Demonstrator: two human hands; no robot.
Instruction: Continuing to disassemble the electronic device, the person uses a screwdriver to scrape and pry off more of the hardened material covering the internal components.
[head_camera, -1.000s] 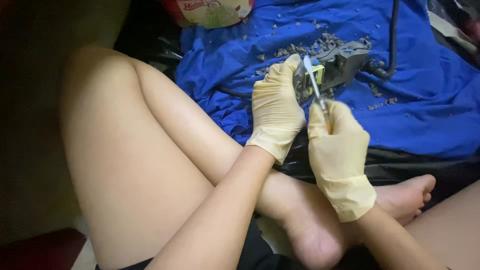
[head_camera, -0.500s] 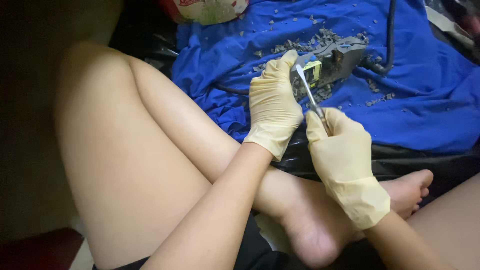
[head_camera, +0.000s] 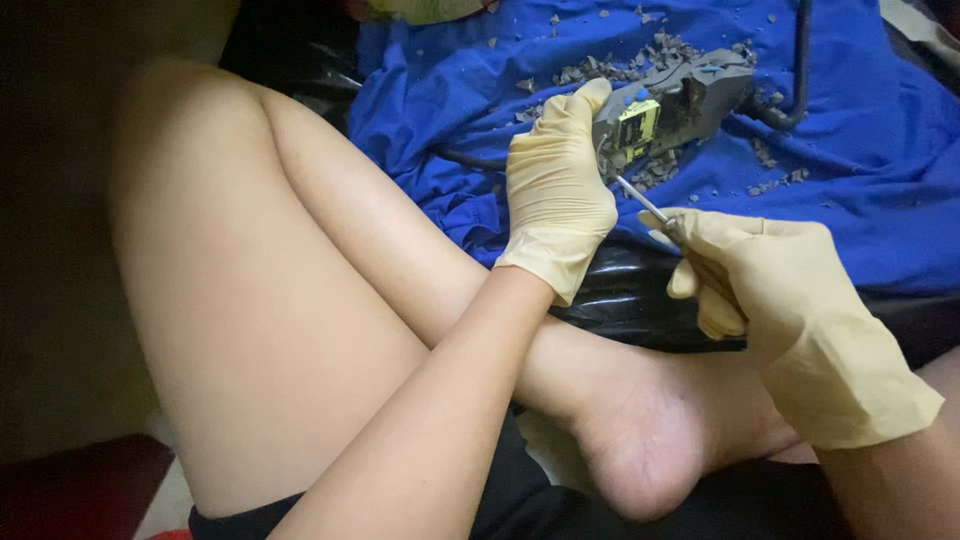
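While the person sat cross-legged on the floor, the head camera looked down over bare legs (head_camera: 300, 300) and a foot (head_camera: 640, 450) toward a rumpled blue cloth (head_camera: 860, 200) spread in front of them. Both hands wore pale yellow rubber gloves. The left hand (head_camera: 555, 190) was closed around the near end of a grey electronic device (head_camera: 690, 95), a broken-open casing with a yellow transformer (head_camera: 637, 125) showing inside it; the gloved fingers (head_camera: 585, 100) curled up over its edge and pinned it against the cloth. That device lay on the upper middle of the blue cloth, just beyond the left hand, tilted with its open side toward the person.

The right hand (head_camera: 760, 280) sat lower and to the right, well closed, its fingers wrapped tight on the handle of a thin metal tool (head_camera: 640, 200). Its slim shaft ran up and left from the fist, the tip reaching the casing just beside the yellow part; whether it actually touched the part, I could not tell.

Grey chips of debris (head_camera: 660, 50) lay scattered over the cloth around and behind the device. A dark cable (head_camera: 800, 70) curved away from the casing's far end toward the top edge. Black plastic sheeting (head_camera: 620, 295) showed under the cloth's near edge, between the hands and the legs.
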